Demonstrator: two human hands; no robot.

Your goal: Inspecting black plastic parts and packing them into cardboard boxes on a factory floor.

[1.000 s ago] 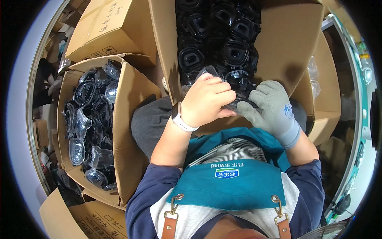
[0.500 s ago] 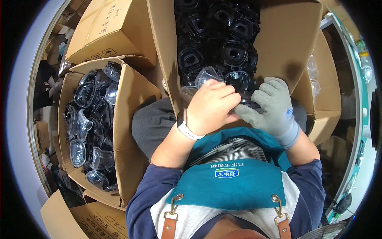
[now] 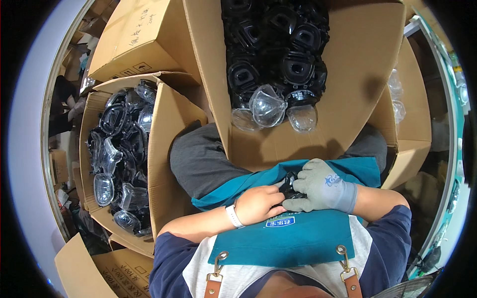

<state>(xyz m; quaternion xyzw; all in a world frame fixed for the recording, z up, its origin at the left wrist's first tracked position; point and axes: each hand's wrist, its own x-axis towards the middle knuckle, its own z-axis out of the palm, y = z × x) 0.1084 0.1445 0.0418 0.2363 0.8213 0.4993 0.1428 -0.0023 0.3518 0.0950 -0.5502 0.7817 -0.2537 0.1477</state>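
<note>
Black plastic part [image 3: 288,185], the piece both hands are working on, sits low in my view at about six o'clock from the big open box, held over the teal apron [image 3: 278,238] just above the lap. My left hand [image 3: 258,204], bare with a white wristband [image 3: 232,216], has its fingers curled and pressed onto the part's near side. My right hand [image 3: 320,186], in a grey knit glove, is wrapped over the far side, thumb and fingers pinched down on it. Most of the part is hidden under the two hands, so I cannot tell its full shape or which face is up.

Straight ahead at twelve o'clock stands the front carton [image 3: 357,64], flaps open, heaped with more black frames [image 3: 278,54]; clear plastic lenses [image 3: 267,105] lie at the near edge of that heap. At nine o'clock a second carton [image 3: 161,149] holds a mix of black frames and clear pieces [image 3: 117,149]. A closed carton [image 3: 134,39] sits at eleven o'clock.

To do this well, I judge the gloved hand should keep the firm hold while the bare fingertips do the fine work, since bare skin feels a seat or click better. I would keep the part close over the apron so anything that slips lands in the lap rather than between the boxes, and press evenly around the rim instead of forcing one corner.
</note>
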